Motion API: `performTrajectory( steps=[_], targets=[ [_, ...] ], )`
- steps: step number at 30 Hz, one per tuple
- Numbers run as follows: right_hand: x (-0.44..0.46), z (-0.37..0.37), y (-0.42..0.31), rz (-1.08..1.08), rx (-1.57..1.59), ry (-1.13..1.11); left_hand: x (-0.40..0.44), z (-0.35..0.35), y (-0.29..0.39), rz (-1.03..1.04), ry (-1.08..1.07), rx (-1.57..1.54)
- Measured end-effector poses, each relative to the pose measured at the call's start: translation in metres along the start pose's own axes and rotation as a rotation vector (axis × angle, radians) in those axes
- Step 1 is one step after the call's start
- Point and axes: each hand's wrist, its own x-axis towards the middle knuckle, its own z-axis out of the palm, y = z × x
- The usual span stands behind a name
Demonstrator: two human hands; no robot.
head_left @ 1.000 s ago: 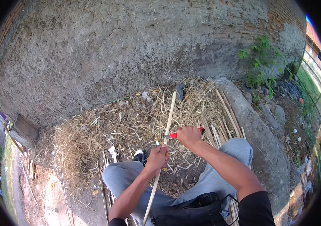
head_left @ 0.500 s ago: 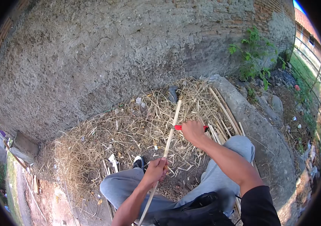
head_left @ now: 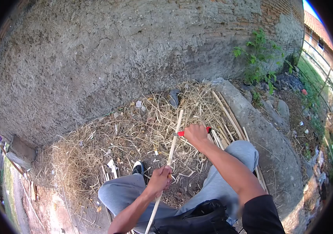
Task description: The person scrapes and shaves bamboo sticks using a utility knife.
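Note:
A long, pale bamboo strip (head_left: pixel 173 142) runs from between my legs up toward the wall, its far end over the shavings. My left hand (head_left: pixel 158 181) is closed around its middle, with a small orange bit (head_left: pixel 169 176) showing by the fingers. My right hand (head_left: pixel 196 134) is wrapped around the red handle of a knife (head_left: pixel 181 133). The knife lies across the strip near its far end, and its dark blade appears to touch the strip. The cutting edge is too small to make out.
Curled shavings (head_left: pixel 84 163) cover the ground before the rough wall (head_left: pixel 108 58). More strips (head_left: pixel 229 115) lie beside a concrete slab (head_left: pixel 260 128) at right. A dark grey object (head_left: pixel 174 97) rests by the wall, near a green plant (head_left: pixel 258 56). My shoe (head_left: pixel 138 167) sits among the shavings.
The bamboo strip and my left hand have shifted slightly toward my body. The knife now sits a little nearer the strip's far end, and a pale curl by the blade no longer shows.

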Motion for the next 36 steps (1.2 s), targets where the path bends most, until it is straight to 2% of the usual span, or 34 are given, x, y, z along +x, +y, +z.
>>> performTrajectory(
  steps=[7,8,10,12,13,15,17,19,21,23,25,27,29,31,32,33,34,36],
  targets=[
    [0.002,0.003,0.015,0.029,-0.025,-0.002,-0.006,-0.001,-0.005,-0.025,-0.044,-0.004],
    [0.003,0.010,0.022,0.034,-0.025,-0.005,-0.009,0.000,-0.006,-0.080,-0.040,-0.011],
    [0.012,0.029,0.054,0.276,-0.049,-0.024,-0.019,0.005,-0.017,-0.137,-0.042,-0.011],
    [0.013,0.014,0.093,0.261,-0.029,-0.072,-0.034,-0.003,-0.031,-0.074,-0.078,0.239],
    [0.001,0.016,0.088,0.288,-0.001,-0.083,-0.037,-0.015,-0.026,-0.099,-0.084,0.270],
    [-0.003,0.002,0.091,0.418,0.088,-0.016,-0.026,-0.033,-0.009,-0.084,-0.022,0.070],
    [-0.001,-0.003,0.078,0.425,0.113,0.001,-0.018,-0.042,0.003,-0.133,0.005,-0.019],
    [-0.005,-0.034,0.049,0.457,0.351,-0.044,-0.006,-0.047,0.007,-0.121,-0.072,-0.154],
    [-0.010,-0.060,0.029,0.372,0.398,-0.095,0.002,-0.041,0.016,-0.099,-0.117,-0.202],
    [-0.020,-0.085,0.008,0.340,0.630,-0.129,0.011,-0.036,0.017,-0.111,-0.188,-0.276],
    [-0.016,-0.072,0.008,0.327,0.606,-0.183,0.020,-0.038,0.015,-0.145,-0.248,-0.359],
    [-0.015,-0.064,0.008,0.244,0.786,-0.229,0.024,-0.034,0.013,-0.156,-0.153,-0.318],
    [-0.016,-0.061,0.010,0.232,0.840,-0.288,0.027,-0.036,0.009,-0.142,-0.111,-0.303],
    [-0.019,-0.063,0.006,0.105,0.954,-0.353,0.031,-0.038,0.003,-0.129,-0.067,-0.285],
    [-0.026,-0.063,0.002,0.053,0.915,-0.261,0.032,-0.038,-0.001,-0.054,0.029,-0.190],
    [-0.030,-0.061,-0.003,0.045,0.915,-0.265,0.032,-0.036,-0.002,0.020,0.124,-0.094],
    [-0.035,-0.057,-0.007,0.025,0.920,-0.218,0.031,-0.034,-0.003,0.022,0.130,-0.098],
    [-0.046,-0.073,-0.018,-0.018,0.824,-0.146,0.031,-0.028,-0.004,0.177,0.268,-0.044]
  ],
)
